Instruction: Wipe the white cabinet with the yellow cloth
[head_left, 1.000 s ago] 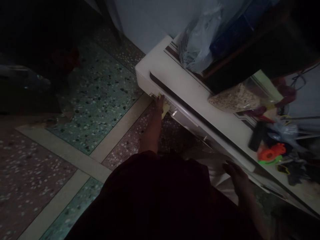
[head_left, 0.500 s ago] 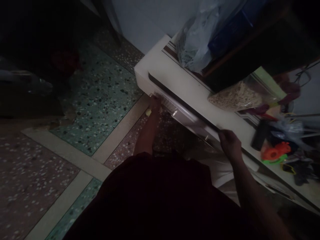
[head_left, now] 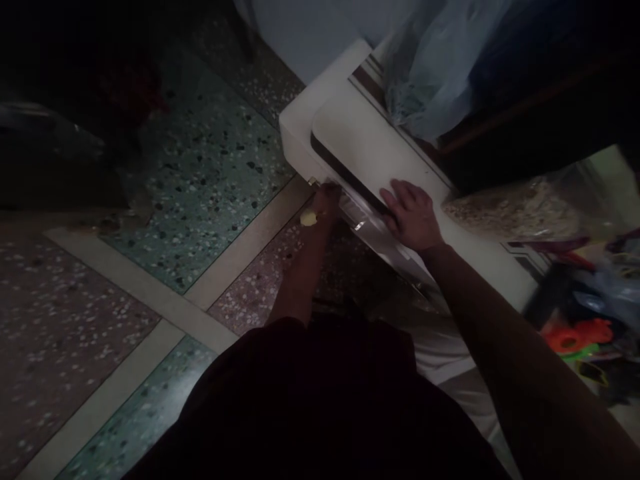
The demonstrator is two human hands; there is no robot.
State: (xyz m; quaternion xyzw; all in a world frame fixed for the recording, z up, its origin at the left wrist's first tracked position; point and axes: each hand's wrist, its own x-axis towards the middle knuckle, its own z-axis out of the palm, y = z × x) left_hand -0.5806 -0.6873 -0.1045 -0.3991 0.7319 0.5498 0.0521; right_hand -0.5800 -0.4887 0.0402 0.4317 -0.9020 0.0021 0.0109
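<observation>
My right hand (head_left: 413,217) lies on the top of a long white panel with a dark front edge (head_left: 345,167), its fingers spread near that edge. The panel is part of a low white piece of furniture (head_left: 305,127). At the front face, below the panel, is my left hand (head_left: 327,197); its fingers are dark and partly hidden, so their grip does not show. A small round yellowish thing (head_left: 309,218) appears beside my left wrist. Small shiny metal pieces (head_left: 359,226) sit along the front.
A clear bag of flaky bits (head_left: 520,207) lies on the furniture at the right, with orange and green plastic items (head_left: 575,337) nearer me. A pale plastic bag (head_left: 440,73) stands at the back. Speckled green and reddish floor (head_left: 215,173) spreads left.
My right hand has let go of the panel's dark edge and moved left, now flat on its top. The left hand stays at the front. The view has shifted slightly.
</observation>
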